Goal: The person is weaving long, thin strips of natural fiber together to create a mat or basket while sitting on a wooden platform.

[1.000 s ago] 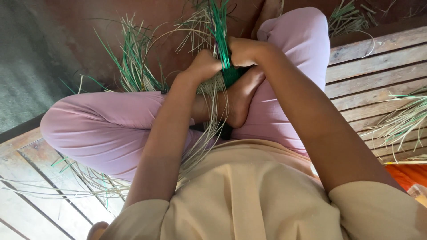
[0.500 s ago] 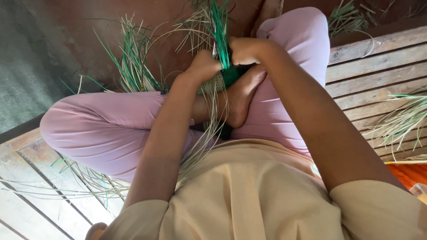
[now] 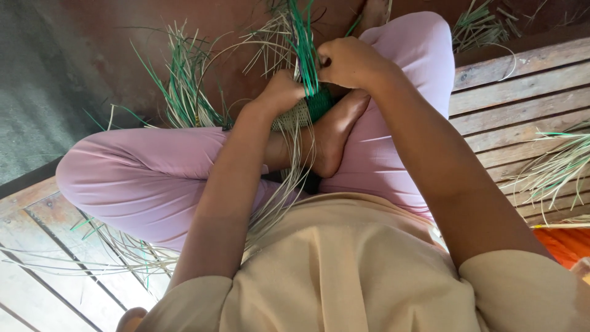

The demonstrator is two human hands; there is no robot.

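Observation:
A small woven piece (image 3: 305, 110) of green and pale straw rests against my bare foot (image 3: 335, 132), between my crossed legs in pink trousers. My left hand (image 3: 279, 92) is closed on the woven piece's left side. My right hand (image 3: 345, 60) sits higher, its fingers pinched on the green strands (image 3: 305, 43) that stand up from the weave. Loose pale strands hang down from the piece over my ankle.
Bundles of green and pale straw (image 3: 184, 92) fan out on the reddish floor ahead. More straw (image 3: 553, 169) lies on the wooden slats (image 3: 516, 104) to my right, and thin strands (image 3: 92, 252) trail over the planks at lower left. An orange cloth (image 3: 562, 243) shows at the right edge.
My right hand has lifted away from the weave and moved up along the green strands. My left hand has stayed on the woven piece.

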